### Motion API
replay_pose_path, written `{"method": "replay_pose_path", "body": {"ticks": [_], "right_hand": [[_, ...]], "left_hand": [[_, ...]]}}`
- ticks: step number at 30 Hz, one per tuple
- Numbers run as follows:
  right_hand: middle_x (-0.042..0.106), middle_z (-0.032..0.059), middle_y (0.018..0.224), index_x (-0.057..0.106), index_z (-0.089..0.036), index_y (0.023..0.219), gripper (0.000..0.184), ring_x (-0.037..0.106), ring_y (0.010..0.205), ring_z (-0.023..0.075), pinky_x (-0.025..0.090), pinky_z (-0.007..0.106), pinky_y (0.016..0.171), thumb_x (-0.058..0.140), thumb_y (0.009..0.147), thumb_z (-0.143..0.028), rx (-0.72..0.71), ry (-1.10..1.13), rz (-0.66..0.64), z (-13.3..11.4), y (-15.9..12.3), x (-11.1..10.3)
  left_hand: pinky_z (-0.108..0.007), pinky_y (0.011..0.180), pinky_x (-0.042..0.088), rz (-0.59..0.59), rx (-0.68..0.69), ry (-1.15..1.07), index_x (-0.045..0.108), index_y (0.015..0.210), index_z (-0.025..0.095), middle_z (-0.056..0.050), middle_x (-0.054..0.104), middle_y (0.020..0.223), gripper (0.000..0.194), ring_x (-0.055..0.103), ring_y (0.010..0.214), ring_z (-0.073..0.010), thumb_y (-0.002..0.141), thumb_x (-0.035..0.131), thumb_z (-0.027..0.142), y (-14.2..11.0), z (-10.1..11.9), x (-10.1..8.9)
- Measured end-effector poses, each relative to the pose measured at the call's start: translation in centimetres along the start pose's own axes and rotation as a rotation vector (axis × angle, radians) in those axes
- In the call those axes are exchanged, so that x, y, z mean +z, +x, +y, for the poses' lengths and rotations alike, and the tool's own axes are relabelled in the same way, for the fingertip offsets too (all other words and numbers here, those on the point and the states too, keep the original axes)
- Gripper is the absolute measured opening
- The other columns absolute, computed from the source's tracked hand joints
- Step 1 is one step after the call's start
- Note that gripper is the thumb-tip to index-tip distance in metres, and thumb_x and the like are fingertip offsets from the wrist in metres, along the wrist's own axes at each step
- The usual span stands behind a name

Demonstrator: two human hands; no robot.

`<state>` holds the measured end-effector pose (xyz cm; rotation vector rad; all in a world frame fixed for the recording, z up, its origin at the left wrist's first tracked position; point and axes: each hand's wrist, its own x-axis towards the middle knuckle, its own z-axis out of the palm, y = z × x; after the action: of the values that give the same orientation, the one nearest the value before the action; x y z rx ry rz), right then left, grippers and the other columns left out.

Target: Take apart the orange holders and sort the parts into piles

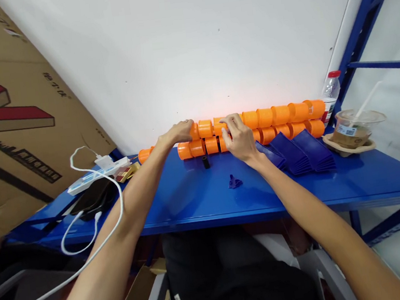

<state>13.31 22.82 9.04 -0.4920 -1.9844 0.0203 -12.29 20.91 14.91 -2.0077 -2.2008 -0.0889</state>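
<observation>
Two rows of orange cylinders (276, 116) lie stacked along the wall at the back of the blue table (199, 203). My left hand (178, 132) rests on the left end of the upper row, fingers curled over an orange piece (194, 131). My right hand (238, 138) pinches another orange piece (219, 125) in the upper row with its fingertips. A lone orange cylinder (144, 155) lies further left. A small black cylinder (206, 162) and a small blue part (234, 182) lie on the table before my hands.
Stacks of dark blue flat pieces (300, 151) lie right of my right hand. A drink cup with a straw (354, 132) and a water bottle (329, 92) stand at the right. A power strip (96, 177), white cables and a phone (95, 199) sit left, beside a big cardboard box (9, 115).
</observation>
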Motion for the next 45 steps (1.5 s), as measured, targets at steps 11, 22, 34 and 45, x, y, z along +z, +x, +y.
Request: {"method": "replay_pose_path", "body": {"ticks": [11,22,34,45], "right_hand": [[0.066,0.0118,0.119,0.068,-0.019,0.117,0.027,0.069,0.090,0.0198,0.060,0.039,0.085,0.045,0.104,-0.022,0.014,0.140,0.066,-0.6,0.1,0.1],[0.070,0.0128,0.128,0.048,-0.024,0.140,0.080,0.076,0.087,0.0238,0.061,0.030,0.049,0.072,0.082,-0.073,0.366,0.985,-0.268,-2.7,0.1,1.5],[0.076,0.0125,0.117,0.056,-0.021,0.121,0.057,0.074,0.109,0.0305,0.062,0.049,0.095,0.076,0.082,-0.058,0.341,0.650,-0.107,-1.8,-0.4,1.0],[0.079,0.0070,0.094,0.073,-0.021,0.113,0.055,0.074,0.080,0.0218,0.058,0.035,0.076,0.039,0.107,-0.063,0.180,0.475,-0.305,-1.9,-0.3,0.6]], "left_hand": [[-0.050,0.102,0.051,0.466,-0.072,-0.030,0.051,0.139,0.013,-0.022,0.057,0.141,0.070,0.060,0.122,-0.0388,0.078,0.082,0.027,-6.5,-2.3,-5.6],[-0.060,0.115,0.044,0.958,0.431,-0.091,0.044,0.154,0.020,-0.023,0.059,0.146,0.061,0.053,0.139,-0.0396,0.099,0.061,0.040,-9.2,6.5,1.9],[-0.047,0.106,0.054,0.720,0.184,-1.176,0.054,0.137,0.023,-0.016,0.068,0.137,0.049,0.067,0.127,-0.0295,0.097,0.058,0.051,-8.4,7.1,1.1],[-0.026,0.047,0.036,0.373,-0.087,-1.710,0.057,0.072,0.020,0.002,0.049,0.054,0.054,0.045,0.046,-0.0113,0.086,0.070,0.071,-7.9,6.9,2.0]]}}
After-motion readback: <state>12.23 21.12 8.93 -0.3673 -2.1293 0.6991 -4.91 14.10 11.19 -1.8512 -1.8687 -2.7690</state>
